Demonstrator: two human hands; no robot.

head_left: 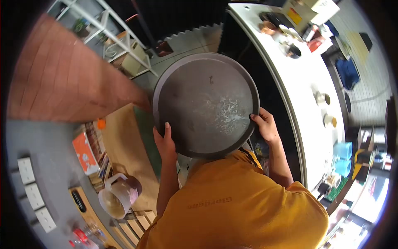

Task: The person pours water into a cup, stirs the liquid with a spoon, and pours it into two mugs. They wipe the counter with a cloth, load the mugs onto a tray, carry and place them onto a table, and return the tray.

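Note:
A large round dark tray (pixel 186 99) is held out in front of my yellow shirt, its inner face turned up toward the camera. A whitish, wet-looking patch marks the tray right of its middle. My left hand (pixel 166 143) grips the lower left rim, thumb over the edge. On the right rim, my right hand (pixel 264 123) holds on with its thumb on top. The fingers beneath the tray are hidden.
A white counter (pixel 306 91) with cups and blue containers runs along the right. On the left are a brick wall (pixel 66 79), a wooden shelf (pixel 124 145) and a clear plastic jug (pixel 114 203). White shelving (pixel 120 37) stands at the upper left.

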